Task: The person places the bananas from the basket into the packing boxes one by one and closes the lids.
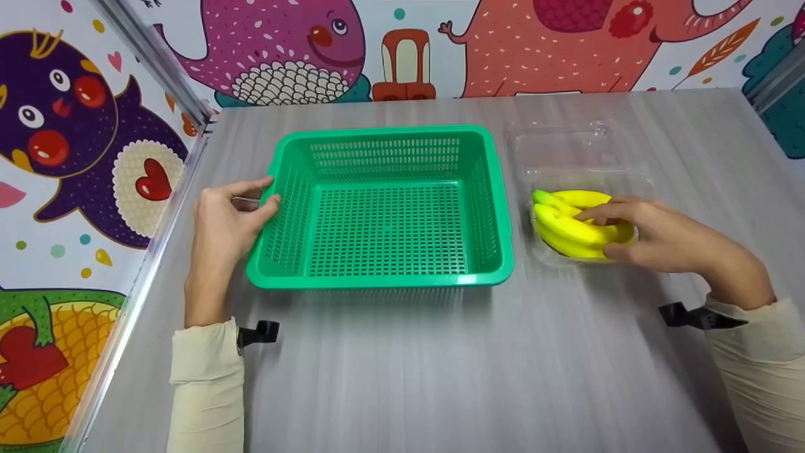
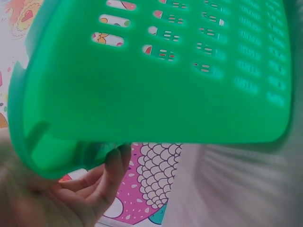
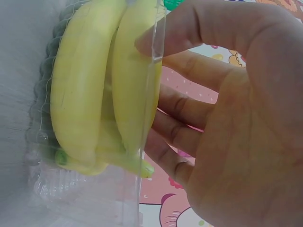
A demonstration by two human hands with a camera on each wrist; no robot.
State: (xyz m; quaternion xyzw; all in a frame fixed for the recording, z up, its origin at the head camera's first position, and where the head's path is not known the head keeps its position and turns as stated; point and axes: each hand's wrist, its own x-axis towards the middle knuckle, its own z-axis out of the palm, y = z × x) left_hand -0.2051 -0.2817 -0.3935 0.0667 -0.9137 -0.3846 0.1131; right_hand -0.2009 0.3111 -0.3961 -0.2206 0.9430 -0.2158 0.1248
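— Behind the grey worktop point(image 1: 377, 377), walls point(image 1: 283, 38) printed with cartoon animals. And from the left?

— Left grip point(image 1: 223, 217) clamped on the rim of a green basket point(image 1: 383, 281), thumb and fingers pinching its left side.

— Right of that?

— Clear container point(image 1: 638, 182), lid point(image 1: 560, 148) folded back, yellow bananas point(image 1: 572, 231) lying inside.

— And the right grip point(image 1: 660, 236)?

— Over the container's right side, thumb and fingers curled around the bananas.

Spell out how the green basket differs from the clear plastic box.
The basket is green; the box is colourless and see-through. The basket is larger than the box. The box has an attached lid, folded back; the basket has none. Bananas lie in the box, none in the basket. Both are open at the top.
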